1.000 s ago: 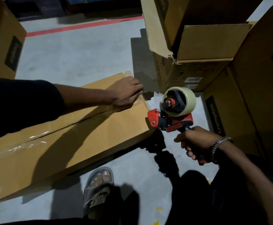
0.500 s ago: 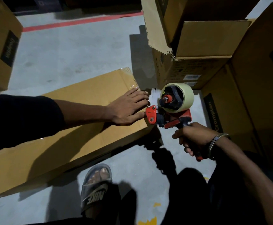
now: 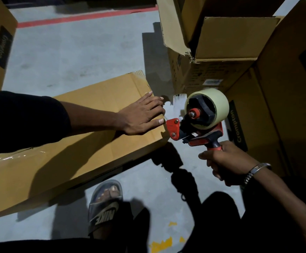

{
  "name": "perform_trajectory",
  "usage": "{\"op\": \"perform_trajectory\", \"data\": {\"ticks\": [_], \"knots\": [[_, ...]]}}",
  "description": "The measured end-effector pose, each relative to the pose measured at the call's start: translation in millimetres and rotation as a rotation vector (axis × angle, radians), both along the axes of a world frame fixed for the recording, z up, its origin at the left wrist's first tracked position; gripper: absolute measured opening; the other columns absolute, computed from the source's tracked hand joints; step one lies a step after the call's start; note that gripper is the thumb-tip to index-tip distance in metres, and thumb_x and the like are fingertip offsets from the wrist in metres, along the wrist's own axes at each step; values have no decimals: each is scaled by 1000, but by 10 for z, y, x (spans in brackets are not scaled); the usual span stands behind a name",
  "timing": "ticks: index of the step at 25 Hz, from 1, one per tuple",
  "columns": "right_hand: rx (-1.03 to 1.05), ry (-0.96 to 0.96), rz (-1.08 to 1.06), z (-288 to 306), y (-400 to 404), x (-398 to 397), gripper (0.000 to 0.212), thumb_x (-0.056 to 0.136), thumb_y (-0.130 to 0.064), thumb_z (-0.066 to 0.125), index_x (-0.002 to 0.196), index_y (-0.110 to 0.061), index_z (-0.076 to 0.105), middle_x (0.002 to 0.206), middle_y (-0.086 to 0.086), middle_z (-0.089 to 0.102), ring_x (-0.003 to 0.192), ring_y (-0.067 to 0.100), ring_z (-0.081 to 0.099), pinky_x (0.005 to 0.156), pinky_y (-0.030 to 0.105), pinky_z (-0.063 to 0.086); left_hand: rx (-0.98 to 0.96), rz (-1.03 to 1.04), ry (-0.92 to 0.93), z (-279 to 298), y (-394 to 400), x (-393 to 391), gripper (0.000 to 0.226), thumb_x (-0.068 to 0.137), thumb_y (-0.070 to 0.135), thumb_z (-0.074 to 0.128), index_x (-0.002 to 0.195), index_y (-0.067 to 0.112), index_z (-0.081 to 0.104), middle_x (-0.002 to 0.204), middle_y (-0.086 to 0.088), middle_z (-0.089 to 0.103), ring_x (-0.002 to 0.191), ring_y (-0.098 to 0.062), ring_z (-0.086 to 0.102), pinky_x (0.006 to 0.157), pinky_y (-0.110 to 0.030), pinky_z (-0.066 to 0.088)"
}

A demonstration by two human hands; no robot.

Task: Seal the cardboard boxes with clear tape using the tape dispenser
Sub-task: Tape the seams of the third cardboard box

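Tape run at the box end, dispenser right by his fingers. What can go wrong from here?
1. The left hand lies flat at the end of the box, fingertips very close to the red front plate of the tape dispenser; the cutter may nick them.
2. A loose flap of tape hangs free ahead of the roll; it may fold onto itself.
3. Only the right hand steers, so the strip may run crooked.

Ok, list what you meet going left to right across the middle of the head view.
Black sleeve → left hand pressed flat on the long box → tape dispenser → right hand gripping its handle → box printed Crompton.
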State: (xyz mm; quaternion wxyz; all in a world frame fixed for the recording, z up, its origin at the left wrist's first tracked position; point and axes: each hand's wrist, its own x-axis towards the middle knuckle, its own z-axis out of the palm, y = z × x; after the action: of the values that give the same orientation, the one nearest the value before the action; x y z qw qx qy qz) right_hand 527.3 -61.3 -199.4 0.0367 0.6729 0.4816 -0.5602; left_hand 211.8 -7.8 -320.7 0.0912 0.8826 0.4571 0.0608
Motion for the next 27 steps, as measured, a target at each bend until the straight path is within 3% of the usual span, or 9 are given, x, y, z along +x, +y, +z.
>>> {"op": "perform_trajectory", "data": {"ticks": [6,11,16,20,27], "knots": [[6,79,-81,-19,-228,69,25,93,-9,70,77,-2,52,50,6,41,38,19,38,46,28,31,-2,-11,-4,12,4,9,52,111,55,21,132,19,52,140,-9,51,152,-27,29,131,-51,5],[5,85,-139,61,-309,190,25,96,-6,67,77,-1,51,49,5,32,36,15,31,39,21,28,14,-15,-8,-10,0,13,46,112,52,29,133,18,52,139,-10,51,151,-28,31,130,-52,6],[-51,44,-53,-236,-345,104,28,93,-5,67,73,-5,48,51,6,35,38,17,31,43,25,29,6,-27,-39,-10,-4,3,50,110,54,31,136,17,52,147,-11,48,154,-28,27,131,-50,2],[-199,54,-98,-370,-346,-23,26,90,-8,64,69,-3,50,50,10,36,37,22,35,47,30,27,12,2,-73,-56,-15,1,39,114,41,29,133,18,54,146,-9,49,154,-25,27,131,-48,2],[-406,16,-151,-466,-277,-231,35,88,-9,57,55,-8,48,48,5,27,40,19,26,48,26,22,83,-11,-51,-116,-11,19,41,115,42,28,132,18,56,142,-10,52,152,-28,31,131,-50,5]]}}
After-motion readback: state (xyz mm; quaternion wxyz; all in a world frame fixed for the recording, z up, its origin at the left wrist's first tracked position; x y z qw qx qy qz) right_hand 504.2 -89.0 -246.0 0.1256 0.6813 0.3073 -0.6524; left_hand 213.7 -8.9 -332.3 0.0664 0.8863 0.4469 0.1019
